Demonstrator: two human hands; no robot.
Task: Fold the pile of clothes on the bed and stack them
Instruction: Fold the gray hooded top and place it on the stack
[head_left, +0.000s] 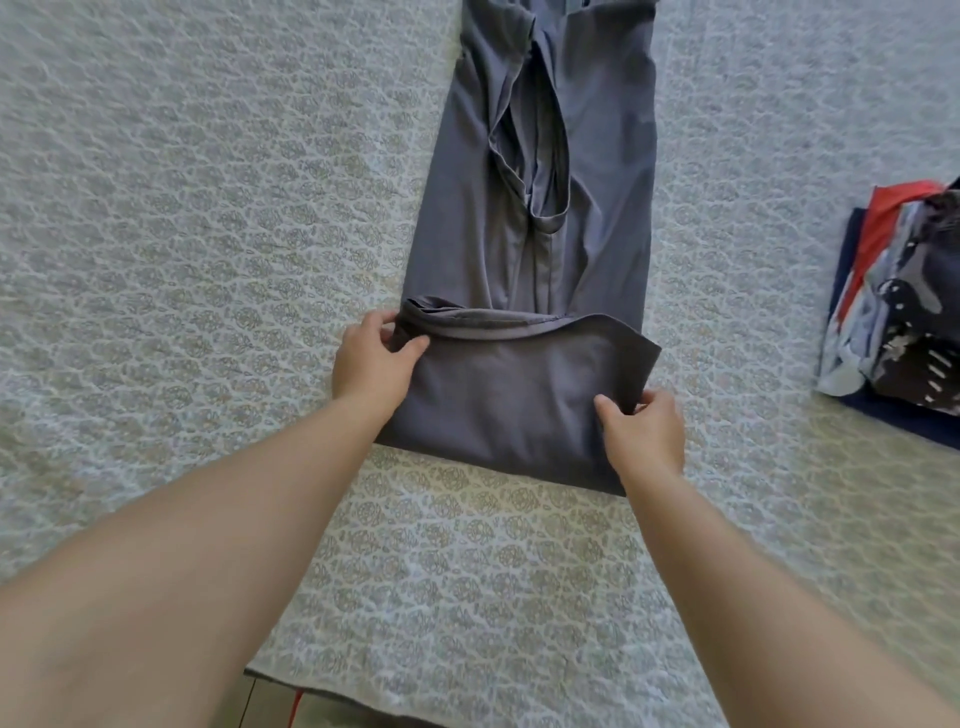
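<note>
Both bare forearms reach out from the near edge of the bed (156, 260) to a grey T-shirt (545, 208) lying lengthwise on the patterned cover. Its sides are already folded in, and the near end is turned over once. Left hand (371, 366) pinches the folded end at its left corner, thumb on top. Right hand (647, 434) pinches the right edge of the same fold. Beyond both grips the long part of the shirt is not folded yet. Far to the right of the right hand lies a stack of folded clothes (898, 312). I judge this shirt about half done; no unfolded pile shows.
</note>
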